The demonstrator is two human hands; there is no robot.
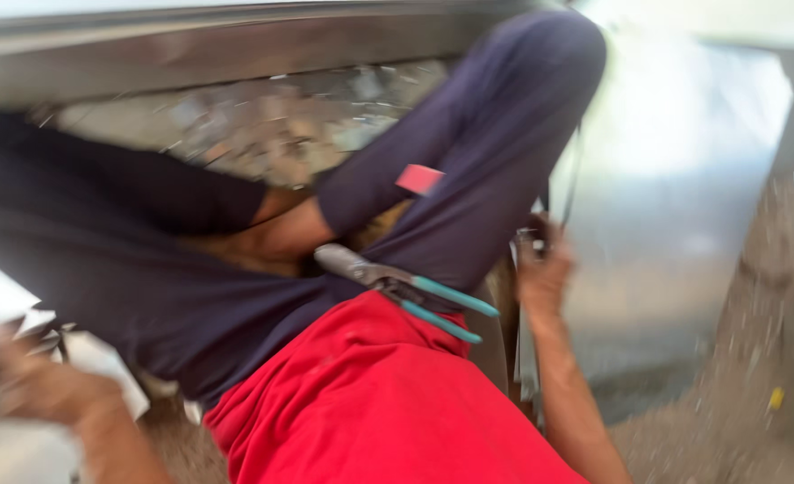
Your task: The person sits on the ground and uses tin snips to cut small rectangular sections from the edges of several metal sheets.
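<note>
Across the lap of the seated person, on the fold between the dark blue trouser leg (495, 125) and the red shirt (370, 403), lies a pair of tin snips (406, 289) with grey metal blades and teal-covered handles; the blades point toward the bare shin, the handles toward the right hand. Neither hand touches the snips. Right of the snips, the right hand (542, 273) is raised beside the bent knee and is closed around the edge of a thin sheet of shiny metal (675, 206), with a dark narrow thing at its fingertips that the blur makes impossible to name. That metal sheet spreads away from the snips on the far side of the right hand, bright and reflective, standing more or less upright. Well to the left of the snips, low in the view, the left hand (29, 381) is wrapped around a pale, crumpled piece of sheet material (101, 358); the blur hides whether the fingers fully clamp it. The two hands are well apart, with the legs and the snips between them. Above the snips, beyond the raised knee, the floor (262, 125) is strewn with small bright scraps. A small pink patch (419, 179) sits on the trouser leg just above the snips.
</note>
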